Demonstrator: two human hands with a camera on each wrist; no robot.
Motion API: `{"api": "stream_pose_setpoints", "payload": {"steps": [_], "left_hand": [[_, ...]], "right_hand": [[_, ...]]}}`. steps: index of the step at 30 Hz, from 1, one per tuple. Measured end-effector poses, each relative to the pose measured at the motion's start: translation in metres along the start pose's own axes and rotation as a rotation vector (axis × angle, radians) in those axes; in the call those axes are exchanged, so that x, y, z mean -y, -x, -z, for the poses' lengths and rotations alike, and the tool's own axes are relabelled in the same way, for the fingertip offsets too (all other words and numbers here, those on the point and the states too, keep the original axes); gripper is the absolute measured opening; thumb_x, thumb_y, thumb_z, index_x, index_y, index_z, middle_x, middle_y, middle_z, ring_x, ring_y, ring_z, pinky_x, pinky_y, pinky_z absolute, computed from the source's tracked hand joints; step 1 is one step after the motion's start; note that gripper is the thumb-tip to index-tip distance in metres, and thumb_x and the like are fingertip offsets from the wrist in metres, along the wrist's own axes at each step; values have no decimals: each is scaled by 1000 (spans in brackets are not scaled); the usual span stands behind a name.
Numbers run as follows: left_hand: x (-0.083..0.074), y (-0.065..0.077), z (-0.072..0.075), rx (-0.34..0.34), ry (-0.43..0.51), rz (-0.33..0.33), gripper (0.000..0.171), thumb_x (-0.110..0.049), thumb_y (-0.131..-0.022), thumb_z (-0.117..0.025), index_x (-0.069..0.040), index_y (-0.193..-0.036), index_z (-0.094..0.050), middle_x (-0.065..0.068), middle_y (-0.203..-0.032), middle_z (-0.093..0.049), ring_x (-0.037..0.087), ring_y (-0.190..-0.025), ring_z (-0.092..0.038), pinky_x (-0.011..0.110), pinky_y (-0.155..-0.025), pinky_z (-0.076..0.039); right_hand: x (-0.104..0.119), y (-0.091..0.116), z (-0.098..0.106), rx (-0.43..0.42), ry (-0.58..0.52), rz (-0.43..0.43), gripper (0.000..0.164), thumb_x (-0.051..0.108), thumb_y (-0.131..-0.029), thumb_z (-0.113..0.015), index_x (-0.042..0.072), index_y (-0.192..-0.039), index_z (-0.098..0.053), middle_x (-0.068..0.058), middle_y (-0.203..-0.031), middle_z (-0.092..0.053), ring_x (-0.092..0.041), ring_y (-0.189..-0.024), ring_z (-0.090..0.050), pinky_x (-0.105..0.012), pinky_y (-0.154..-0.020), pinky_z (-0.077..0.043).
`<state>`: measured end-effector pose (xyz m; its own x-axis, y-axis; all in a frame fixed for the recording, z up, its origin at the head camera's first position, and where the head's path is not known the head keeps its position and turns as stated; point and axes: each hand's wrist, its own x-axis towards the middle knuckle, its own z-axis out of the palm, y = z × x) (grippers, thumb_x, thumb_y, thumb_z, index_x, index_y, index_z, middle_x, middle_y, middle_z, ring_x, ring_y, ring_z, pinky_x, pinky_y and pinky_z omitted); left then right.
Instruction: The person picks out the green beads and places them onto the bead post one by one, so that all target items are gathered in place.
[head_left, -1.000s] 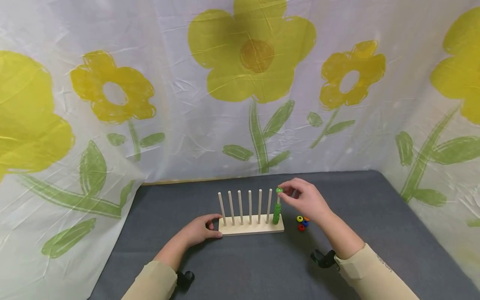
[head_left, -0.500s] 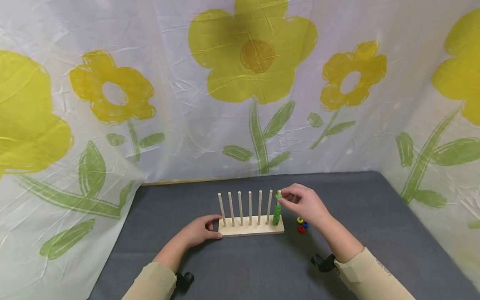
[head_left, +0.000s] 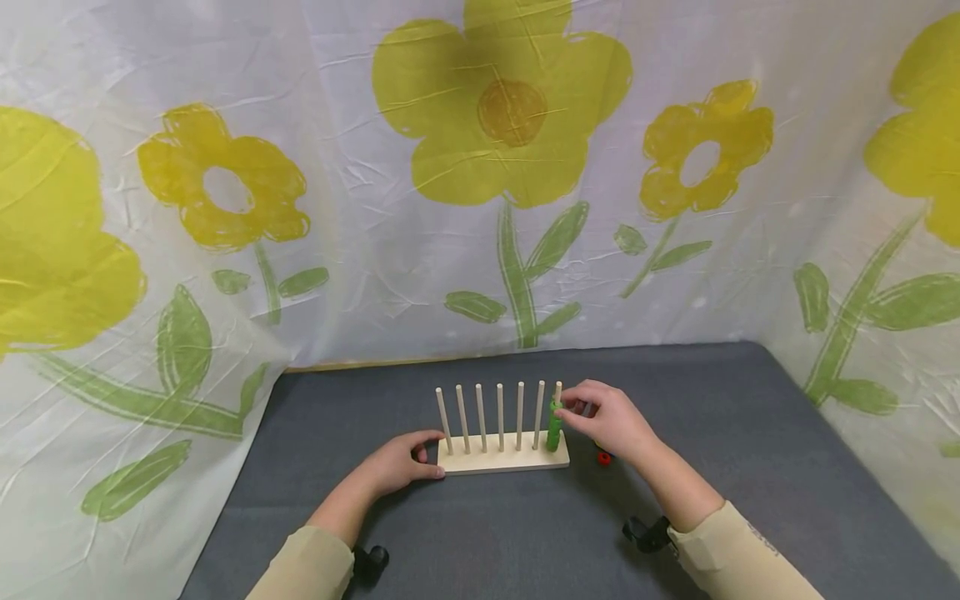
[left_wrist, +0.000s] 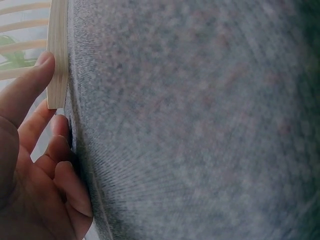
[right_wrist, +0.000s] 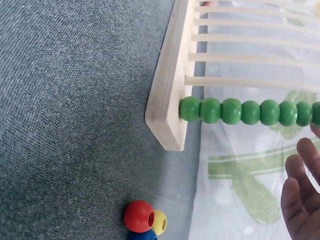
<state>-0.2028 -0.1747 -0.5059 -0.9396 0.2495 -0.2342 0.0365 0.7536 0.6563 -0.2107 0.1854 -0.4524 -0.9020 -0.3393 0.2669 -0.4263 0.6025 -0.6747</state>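
Note:
A pale wooden stand bears a row of several upright pegs. My left hand holds its left end, thumb at the front and fingers behind; the left wrist view shows the thumb on the base's edge. At the right end, a stack of green beads is threaded on the last peg. My right hand pinches the top green bead on that peg, below the bare peg tip. In the right wrist view its thumb and fingers lie partly outside the frame.
Loose on the dark grey cloth, right of the stand, lie a red bead, a yellow bead and a blue bead. A flower-printed curtain hangs behind and at both sides.
My right hand has brought the green bead from the peg's tip down onto the stack. It now hides most of the loose beads in the head view. My left hand has stayed put.

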Motion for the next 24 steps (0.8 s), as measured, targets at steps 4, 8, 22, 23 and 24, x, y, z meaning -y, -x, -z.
{"api": "stream_pose_setpoints", "payload": {"steps": [4,8,22,23,24], "left_hand": [[0,-1,-1,2,6,-11,59,-29,-81,-84,-18,-134,-61,1,-80,-52,16,-67,-44,33,-63,-35],[0,-2,-1,9,5,-13,58,-29,-81,-83,-19,-134,-61,1,-80,-52,16,-67,-44,33,-63,-35],[1,-5,-3,17,10,-21,59,-29,-81,-84,-18,-134,-61,1,-82,-52,17,-69,-45,34,-64,-35],[2,-5,-3,14,6,-24,59,-29,-81,-83,-17,-135,-61,2,-83,-51,17,-69,-45,34,-64,-35],[4,-5,-3,12,4,-23,60,-29,-81,-83,-17,-135,-60,2,-84,-51,17,-70,-45,34,-65,-35]], "right_hand": [[-2,2,0,4,-13,-1,20,28,-90,-75,18,-108,-74,9,-92,-63,-11,-81,-59,-31,-70,-50],[-3,4,0,3,-25,-15,28,30,-90,-75,15,-114,-72,6,-94,-64,-12,-82,-59,-32,-71,-50],[-6,12,5,7,-10,-36,34,30,-90,-76,19,-121,-70,8,-96,-63,-11,-82,-59,-31,-71,-50],[-6,12,6,8,-8,-45,35,31,-90,-76,20,-122,-69,8,-96,-63,-12,-82,-58,-31,-71,-50],[-6,13,6,8,-8,-51,35,31,-90,-75,20,-123,-69,8,-96,-63,-12,-82,-58,-32,-71,-50]]}}
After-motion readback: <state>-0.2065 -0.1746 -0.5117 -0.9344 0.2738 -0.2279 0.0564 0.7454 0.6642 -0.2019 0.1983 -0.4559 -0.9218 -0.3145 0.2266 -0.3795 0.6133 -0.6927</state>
